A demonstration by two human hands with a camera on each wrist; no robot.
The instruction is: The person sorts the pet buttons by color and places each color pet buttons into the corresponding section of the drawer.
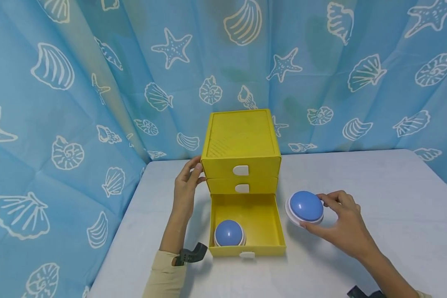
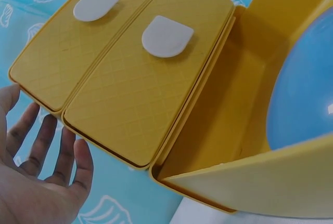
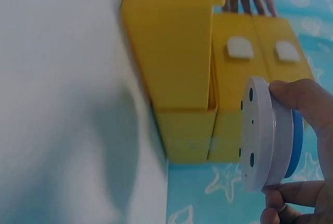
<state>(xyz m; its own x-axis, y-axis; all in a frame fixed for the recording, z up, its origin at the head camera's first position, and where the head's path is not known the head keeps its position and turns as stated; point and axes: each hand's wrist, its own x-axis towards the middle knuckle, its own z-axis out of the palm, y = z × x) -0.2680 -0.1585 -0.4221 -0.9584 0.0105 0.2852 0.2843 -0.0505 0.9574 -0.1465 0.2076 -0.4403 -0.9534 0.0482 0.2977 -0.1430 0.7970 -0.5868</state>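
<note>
A yellow cabinet (image 1: 242, 134) has its bottom drawer (image 1: 262, 219) pulled out and its two upper drawers closed. Inside the drawer, toward the front left, sits a push button (image 1: 229, 233) with a blue dome and white base. My left hand (image 1: 188, 182) is at the cabinet's left side, its fingertips (image 2: 50, 122) right at the edge in the left wrist view. To the right of the drawer, my right hand (image 1: 344, 223) pinches a second blue-domed push button (image 1: 306, 206) by its white rim. Small holes mark its flat underside in the right wrist view.
The cabinet stands on a white table (image 1: 402, 194). A blue curtain (image 1: 193, 82) with shell and starfish prints hangs behind and along the left side. White tabs (image 1: 241, 170) stick out from the drawer fronts.
</note>
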